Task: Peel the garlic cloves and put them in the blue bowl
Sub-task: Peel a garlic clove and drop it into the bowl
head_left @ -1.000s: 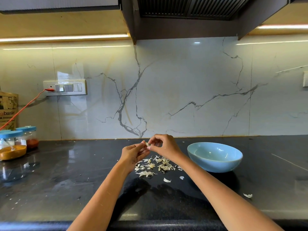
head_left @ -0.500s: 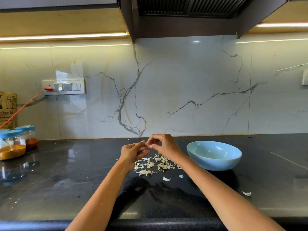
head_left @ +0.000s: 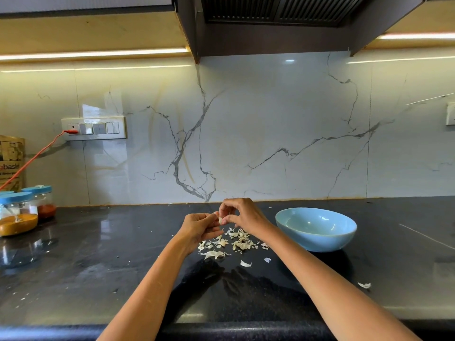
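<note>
Papery skins (head_left: 227, 243) pile mid-frame; my left hand (head_left: 199, 226) and right hand (head_left: 242, 215) pinch one garlic clove (head_left: 220, 220) above them, beside the blue bowl (head_left: 316, 228).

Both forearms are seen bare, with no sleeves in view. No rings, watch or bracelet can be made out on the left hand (head_left: 197, 227) or the right hand (head_left: 242, 215).

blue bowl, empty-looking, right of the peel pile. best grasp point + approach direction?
Judging by its pose, take the blue bowl by its rim on the right, far from the hands. It stands upright with its mouth open upward, and its wall curves under to a narrow base, so a pinch over the rim from above looks likelier to hold than a side squeeze.
</note>
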